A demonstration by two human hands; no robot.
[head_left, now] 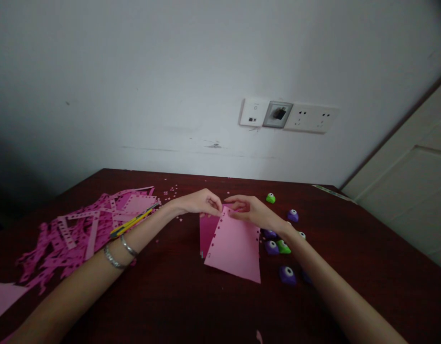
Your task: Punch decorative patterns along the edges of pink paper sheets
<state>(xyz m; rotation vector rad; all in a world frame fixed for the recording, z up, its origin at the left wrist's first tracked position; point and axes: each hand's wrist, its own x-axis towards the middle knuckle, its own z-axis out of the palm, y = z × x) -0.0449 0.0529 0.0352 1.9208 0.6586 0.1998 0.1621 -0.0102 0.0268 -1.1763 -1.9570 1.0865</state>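
A light pink paper sheet (pixel 237 246) with punched holes along its edges lies on the dark brown table (pixel 192 306), over a darker pink sheet (pixel 207 231). My left hand (pixel 201 201) pinches the sheet's far top corner with closed fingers. My right hand (pixel 247 209) rests on the top edge just beside it, fingers pressed together on the paper. Two silver bangles (pixel 118 253) circle my left wrist.
A heap of punched pink paper strips (pixel 80 234) covers the table's left side, with a yellow utility knife (pixel 132 222) on it. Several small purple and green paper punches (pixel 278 246) lie right of the sheet. Wall sockets (pixel 288 116) are on the white wall.
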